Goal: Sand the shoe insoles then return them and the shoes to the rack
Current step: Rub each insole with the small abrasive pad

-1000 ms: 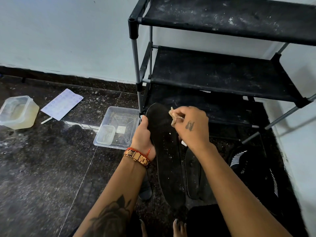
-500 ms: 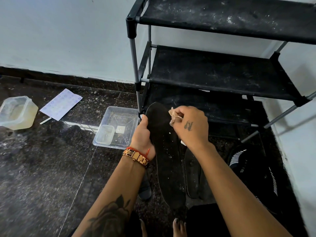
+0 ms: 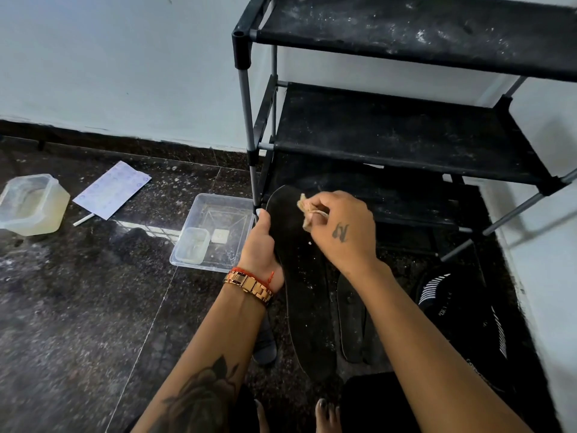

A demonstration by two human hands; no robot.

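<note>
Ideally the strokes run short and even along the flat black insole, held up over the floor before the rack, with the left hand gripping its edge firmly so the thin, flexible sheet cannot buckle. The right hand pinches a folded tan scrap of sandpaper near the rounded toe; light pressure should suit this matte, dusty surface.

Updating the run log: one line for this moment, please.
step: sanding | left hand: holds insole | right hand: pinches sandpaper on insole | rack: no shoes visible
</note>
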